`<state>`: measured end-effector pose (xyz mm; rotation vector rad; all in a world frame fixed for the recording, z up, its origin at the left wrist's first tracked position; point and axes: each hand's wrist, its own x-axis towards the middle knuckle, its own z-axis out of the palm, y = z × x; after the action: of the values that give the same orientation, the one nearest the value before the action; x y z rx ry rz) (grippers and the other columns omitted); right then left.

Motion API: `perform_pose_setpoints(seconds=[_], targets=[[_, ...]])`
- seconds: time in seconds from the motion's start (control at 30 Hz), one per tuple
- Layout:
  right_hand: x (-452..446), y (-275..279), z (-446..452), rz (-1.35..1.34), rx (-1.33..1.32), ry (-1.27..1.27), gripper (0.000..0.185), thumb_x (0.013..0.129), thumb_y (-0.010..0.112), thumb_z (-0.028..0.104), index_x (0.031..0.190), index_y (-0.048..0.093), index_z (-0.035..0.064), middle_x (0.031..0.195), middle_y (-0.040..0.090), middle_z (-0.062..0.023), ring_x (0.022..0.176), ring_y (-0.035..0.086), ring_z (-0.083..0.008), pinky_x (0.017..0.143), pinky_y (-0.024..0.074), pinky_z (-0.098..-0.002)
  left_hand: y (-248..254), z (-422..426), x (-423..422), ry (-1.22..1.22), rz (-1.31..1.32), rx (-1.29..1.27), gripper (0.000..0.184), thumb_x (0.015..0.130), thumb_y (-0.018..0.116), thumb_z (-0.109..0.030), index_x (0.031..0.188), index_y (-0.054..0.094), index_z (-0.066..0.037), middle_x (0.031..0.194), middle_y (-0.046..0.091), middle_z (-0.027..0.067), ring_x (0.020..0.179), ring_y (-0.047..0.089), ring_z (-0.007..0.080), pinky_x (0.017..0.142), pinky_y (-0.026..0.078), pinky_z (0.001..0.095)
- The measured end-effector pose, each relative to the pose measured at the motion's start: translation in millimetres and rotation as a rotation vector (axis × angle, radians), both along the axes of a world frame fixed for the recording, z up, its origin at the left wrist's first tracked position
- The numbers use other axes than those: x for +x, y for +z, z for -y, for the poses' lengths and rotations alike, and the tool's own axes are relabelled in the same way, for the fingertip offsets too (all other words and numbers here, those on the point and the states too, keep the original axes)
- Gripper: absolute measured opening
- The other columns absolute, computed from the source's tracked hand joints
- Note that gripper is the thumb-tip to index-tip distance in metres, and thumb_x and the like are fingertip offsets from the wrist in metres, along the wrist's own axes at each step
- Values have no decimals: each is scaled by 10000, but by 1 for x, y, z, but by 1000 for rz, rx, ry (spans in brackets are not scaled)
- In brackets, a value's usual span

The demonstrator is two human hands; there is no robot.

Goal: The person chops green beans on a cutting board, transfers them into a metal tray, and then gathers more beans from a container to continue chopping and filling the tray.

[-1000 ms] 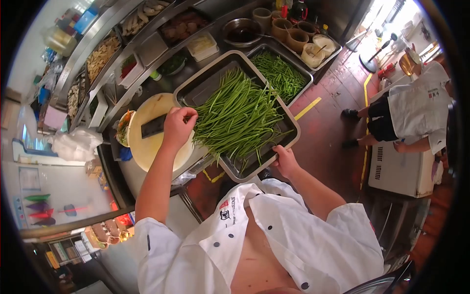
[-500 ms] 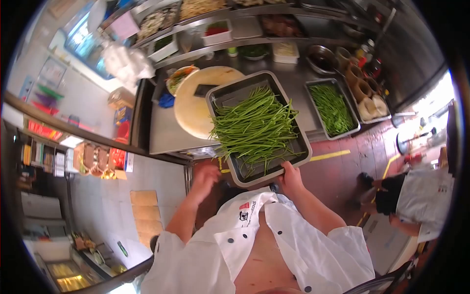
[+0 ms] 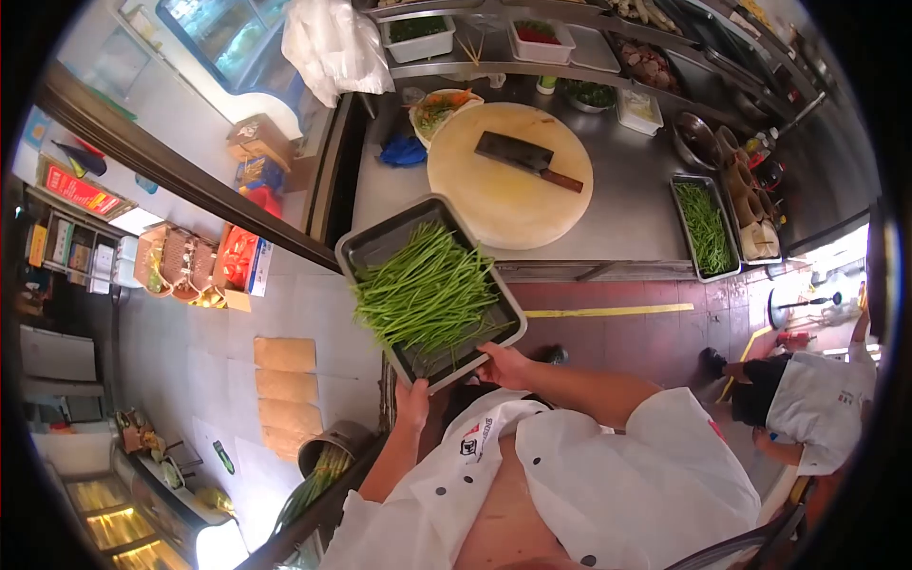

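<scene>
A grey metal tray (image 3: 508, 302) hangs in front of my body, heaped with long cut green stems (image 3: 423, 290). My left hand (image 3: 412, 401) grips its near left corner, and my right hand (image 3: 503, 366) is closed on the rim at the near right. The tray's far edge reaches the counter front, just short of a round chopping board (image 3: 465, 190). On that board lies a cleaver (image 3: 518, 152) with a wooden handle, touched by neither hand.
Another tray of cut greens (image 3: 705, 228) stands at the counter's right, beside several brown jars (image 3: 746, 185). A plate of shredded vegetables (image 3: 442, 106) and a blue cloth (image 3: 404, 152) lie left of the board. Containers line the shelf (image 3: 484, 71). A person in white (image 3: 822, 399) is at right.
The tray has moved left and off the board, uncovering the cleaver. My left hand, free before, has taken hold of the tray's near corner. My view has turned.
</scene>
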<state>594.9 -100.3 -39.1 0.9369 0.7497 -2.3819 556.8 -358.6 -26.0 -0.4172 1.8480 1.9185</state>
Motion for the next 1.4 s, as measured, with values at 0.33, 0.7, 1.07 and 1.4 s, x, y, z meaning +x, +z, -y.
perform_pose_setpoints(seconds=[0.33,0.7,1.07,1.4], targets=[[6,16,-25,107,524,522,513,999,620,544,1158,672,59,1054,738,-52,802,620,-102,699,525,-280,-85,49,-89,-15,129,84,311,921,569,-172,1206,590,-50,1004,661,57,817,641,185,679,523,333],[80,8,-146,376,916,313,361,996,640,390,982,757,49,841,733,-58,688,625,-142,651,530,-335,-104,18,-265,311,532,186,100,936,618,-132,871,550,-99,651,570,58,533,547,159,439,385,268],[83,-82,-319,385,780,141,276,942,614,220,891,765,-5,757,711,-103,676,667,-208,633,530,-341,28,-116,-200,-71,190,82,129,923,645,-207,825,609,-131,687,590,45,540,547,151,457,418,279],[34,-43,-397,165,1343,314,260,973,583,255,928,724,41,851,727,-160,732,682,-300,660,544,-421,92,-259,-465,-290,-623,-770,395,932,712,-302,1171,600,-9,1021,671,180,992,653,354,925,505,423]])
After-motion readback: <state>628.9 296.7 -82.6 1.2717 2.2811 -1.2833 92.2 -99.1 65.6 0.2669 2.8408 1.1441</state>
